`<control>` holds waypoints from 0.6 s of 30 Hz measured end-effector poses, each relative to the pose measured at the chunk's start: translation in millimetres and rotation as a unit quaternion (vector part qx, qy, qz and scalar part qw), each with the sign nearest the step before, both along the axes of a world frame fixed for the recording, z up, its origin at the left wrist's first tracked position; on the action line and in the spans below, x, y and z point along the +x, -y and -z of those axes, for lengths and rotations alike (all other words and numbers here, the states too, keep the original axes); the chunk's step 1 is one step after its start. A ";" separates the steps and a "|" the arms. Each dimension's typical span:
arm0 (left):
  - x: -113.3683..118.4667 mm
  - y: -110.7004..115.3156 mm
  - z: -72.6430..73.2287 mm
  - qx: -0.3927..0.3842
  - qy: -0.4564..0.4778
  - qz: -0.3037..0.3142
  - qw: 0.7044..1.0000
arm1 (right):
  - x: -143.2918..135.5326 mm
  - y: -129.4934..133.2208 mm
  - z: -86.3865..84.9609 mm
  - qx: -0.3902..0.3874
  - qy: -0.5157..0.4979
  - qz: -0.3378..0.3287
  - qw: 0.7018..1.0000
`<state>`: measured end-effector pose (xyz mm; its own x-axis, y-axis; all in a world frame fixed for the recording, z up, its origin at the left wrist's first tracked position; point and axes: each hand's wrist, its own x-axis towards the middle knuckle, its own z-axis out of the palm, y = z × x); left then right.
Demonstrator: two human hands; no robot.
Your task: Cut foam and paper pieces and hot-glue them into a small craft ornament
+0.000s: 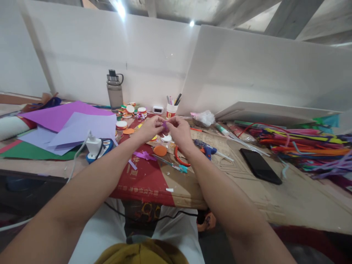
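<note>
Both hands meet above the middle of the table, pinching a small purple paper piece (pixel 165 125) between them. My left hand (pixel 152 128) grips its left side with thumb and fingers. On the right edge, my right hand (pixel 180 131) is closed on the same piece; its exact shape is partly covered by the fingers. Below the hands lie an orange paper disc (pixel 160 150) and a white disc (pixel 166 138). Purple paper strips (pixel 145 156) rest nearer to me, beside a pen with a teal end (pixel 180 168). Red-handled scissors (pixel 180 157) sit under my right wrist.
A blue glue gun (pixel 208 151) and a black phone (pixel 260 165) lie right, before bundled colourful pipe cleaners (pixel 310 146). Purple sheets (pixel 90 128) and a power strip (pixel 107 146) are left. Behind stand a bottle (pixel 114 93) and a pen cup (pixel 171 110).
</note>
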<state>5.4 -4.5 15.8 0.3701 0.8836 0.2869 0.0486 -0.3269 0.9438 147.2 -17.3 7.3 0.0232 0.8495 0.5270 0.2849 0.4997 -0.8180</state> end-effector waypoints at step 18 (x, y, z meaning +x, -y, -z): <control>-4.0 -7.1 10.9 -0.023 0.041 -0.031 0.998 | 7.5 -15.6 5.6 -0.055 -0.039 0.018 0.998</control>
<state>1.4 2.6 4.9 0.2917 0.9167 0.2732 -0.0106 -0.2825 0.9592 154.7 -1.8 1.6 0.0925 0.9000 0.4259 0.2354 0.3958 -0.8876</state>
